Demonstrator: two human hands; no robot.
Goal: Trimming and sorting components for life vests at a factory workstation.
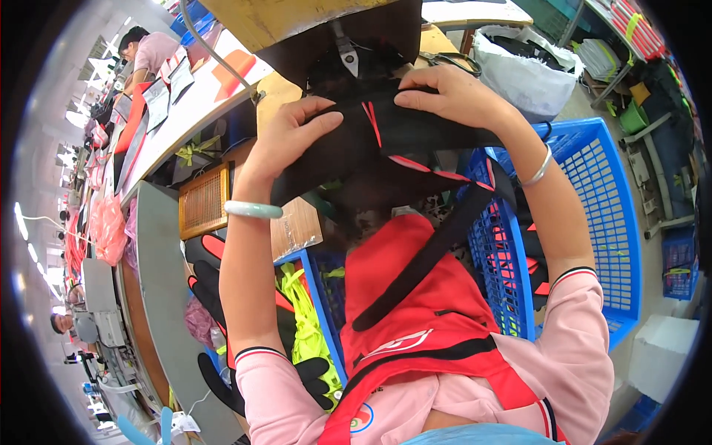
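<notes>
My left hand (289, 137) and my right hand (452, 93) both press flat on a black fabric piece with red trim (371, 141), holding it under the needle and presser foot of a sewing machine (345, 48). The fabric runs down toward me into a red garment with black straps (415, 297) lying over my lap. A pale green bangle sits on my left wrist and a silver one on my right. The fingers of both hands lie spread over the cloth rather than curled round it.
A blue plastic basket (593, 200) stands to my right with more red and black pieces. Another blue bin (319, 289) with neon yellow material is at my left knee. Black and red gloves (208, 282) lie beside it. Other people work at tables on the far left.
</notes>
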